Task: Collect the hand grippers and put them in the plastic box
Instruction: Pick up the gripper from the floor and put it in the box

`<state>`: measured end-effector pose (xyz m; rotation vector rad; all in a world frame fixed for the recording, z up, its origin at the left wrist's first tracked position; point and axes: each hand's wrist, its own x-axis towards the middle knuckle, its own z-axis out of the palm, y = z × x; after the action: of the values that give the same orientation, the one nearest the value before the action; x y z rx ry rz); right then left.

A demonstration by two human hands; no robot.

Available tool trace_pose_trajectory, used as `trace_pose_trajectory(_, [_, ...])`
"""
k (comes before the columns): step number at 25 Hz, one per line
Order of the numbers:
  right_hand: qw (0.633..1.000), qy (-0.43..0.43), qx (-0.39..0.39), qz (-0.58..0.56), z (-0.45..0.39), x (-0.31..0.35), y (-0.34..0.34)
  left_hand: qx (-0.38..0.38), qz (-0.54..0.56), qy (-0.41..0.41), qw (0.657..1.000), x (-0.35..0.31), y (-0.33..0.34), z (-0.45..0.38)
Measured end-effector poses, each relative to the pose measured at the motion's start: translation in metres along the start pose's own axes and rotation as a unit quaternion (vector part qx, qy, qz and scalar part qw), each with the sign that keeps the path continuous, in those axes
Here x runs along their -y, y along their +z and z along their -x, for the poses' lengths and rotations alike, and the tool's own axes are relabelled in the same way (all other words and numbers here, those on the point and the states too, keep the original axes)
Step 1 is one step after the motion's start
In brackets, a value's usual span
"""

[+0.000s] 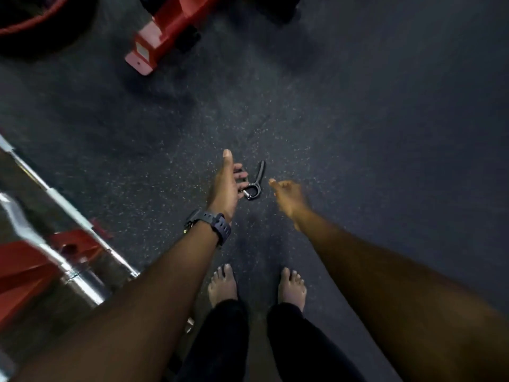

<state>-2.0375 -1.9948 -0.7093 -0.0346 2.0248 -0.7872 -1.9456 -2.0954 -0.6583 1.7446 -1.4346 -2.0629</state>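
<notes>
A black hand gripper (255,181) with a steel spring lies on the dark speckled floor, just ahead of my bare feet. My left hand (226,186), with a dark watch on its wrist, hangs over the gripper's left handle with fingers spread, and part of that handle is hidden behind them. Whether the fingers touch it I cannot tell. My right hand (288,196) is just right of the gripper, fingers curled loosely, holding nothing. No plastic box is in view.
A chrome barbell (68,213) on a red stand (30,268) runs along the left. A red machine base (162,31) sits at the upper left next to a black weight plate (35,20). Dark rubber floor spreads to the right.
</notes>
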Motion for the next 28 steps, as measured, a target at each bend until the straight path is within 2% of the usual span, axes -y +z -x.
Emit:
trace_pose_trajectory(4, [0.997, 0.005, -0.031, 0.074, -0.147, -0.038, 0.068, -0.011, -0.013, -0.014, 1.0, 0.082, -0.003, -0.125])
trace_pose_trajectory(7, [0.99, 0.007, -0.079, 0.117, -0.22, -0.047, 0.103, -0.007, -0.004, -0.006, 1.0, 0.119, -0.004, -0.191])
trace_pose_trajectory(10, [0.982, 0.012, -0.134, 0.134, -0.255, -0.05, 0.117, -0.008, -0.026, 0.001, 1.0, 0.13, -0.003, -0.226])
trace_pose_trajectory(13, [0.974, -0.007, -0.139, 0.176, -0.246, -0.049, 0.119, -0.016, -0.029, 0.015, 0.999, 0.117, -0.008, -0.223])
trace_pose_trajectory(16, [0.965, -0.063, -0.121, 0.224, -0.206, -0.027, 0.108, -0.031, -0.033, 0.022, 0.999, 0.087, -0.011, -0.195])
trace_pose_trajectory(20, [0.951, -0.157, -0.113, 0.24, -0.103, 0.05, 0.06, -0.096, -0.037, 0.071, 0.992, 0.008, -0.02, -0.111])
trace_pose_trajectory(24, [0.925, -0.239, -0.106, 0.277, 0.036, 0.148, -0.006, -0.15, -0.146, 0.188, 0.96, -0.091, -0.05, 0.009])
trace_pose_trajectory(28, [0.885, -0.346, -0.124, 0.284, 0.224, 0.267, -0.071, -0.108, -0.206, 0.28, 0.931, -0.224, -0.097, 0.166])
